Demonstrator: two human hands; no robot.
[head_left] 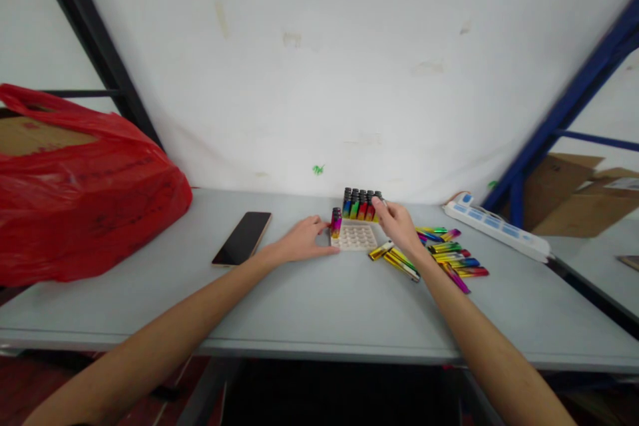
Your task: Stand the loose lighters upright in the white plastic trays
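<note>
A white tray with rows of round holes lies on the grey table. Several rainbow-coloured lighters stand upright in its far rows, and one or two more stand at its left edge. My left hand rests flat beside the tray's left edge, fingers touching it. My right hand is closed in a pinch at the right end of the standing row, on a lighter there. Several loose lighters lie on the table right of the tray, under and beyond my right wrist.
A dark phone lies left of my left hand. A bulging red plastic bag fills the table's left end. A white power strip lies at the back right. Cardboard boxes sit beyond a blue shelf post.
</note>
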